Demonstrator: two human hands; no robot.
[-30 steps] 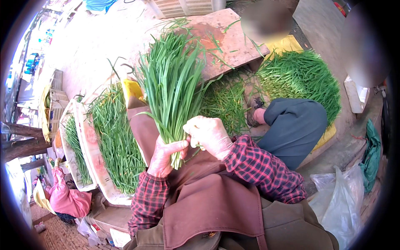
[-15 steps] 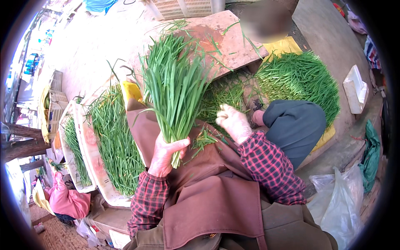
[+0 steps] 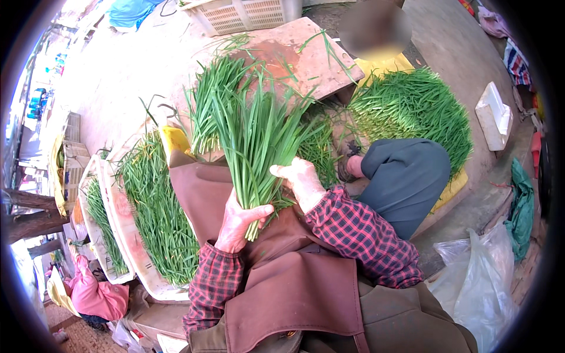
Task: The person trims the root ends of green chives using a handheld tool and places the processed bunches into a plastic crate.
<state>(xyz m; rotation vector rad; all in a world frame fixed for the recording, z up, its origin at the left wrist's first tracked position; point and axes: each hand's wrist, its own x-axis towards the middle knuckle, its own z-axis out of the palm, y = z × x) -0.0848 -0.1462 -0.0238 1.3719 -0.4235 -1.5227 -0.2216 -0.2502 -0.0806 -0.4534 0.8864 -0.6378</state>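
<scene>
My left hand [image 3: 236, 220] is closed round the pale stem ends of a bunch of garlic chives [image 3: 254, 141], its thumb across the front and the green leaves fanning away from me. At the bunch's right side is my right hand [image 3: 301, 183], closed on the chives with its thumb over the stems; its other fingers are partly hidden. Just beyond, a second bunch of chives [image 3: 206, 112] lies on the near left edge of a reddish board [image 3: 282, 47]. My lap is covered by a brown apron [image 3: 294, 294].
Left stand white crates [image 3: 154, 288] of loose chives. A large chive pile [image 3: 424, 117] rests on yellow sacking at the right, near a white foam box [image 3: 493, 117]. A person in pink [image 3: 100, 291] sits lower left; another person's blurred head [image 3: 375, 29] is at the top.
My right hand has moved left, from beside the bunch onto its stems. The held bunch has shifted slightly right and down, and the second bunch on the board shows more plainly behind it.
</scene>
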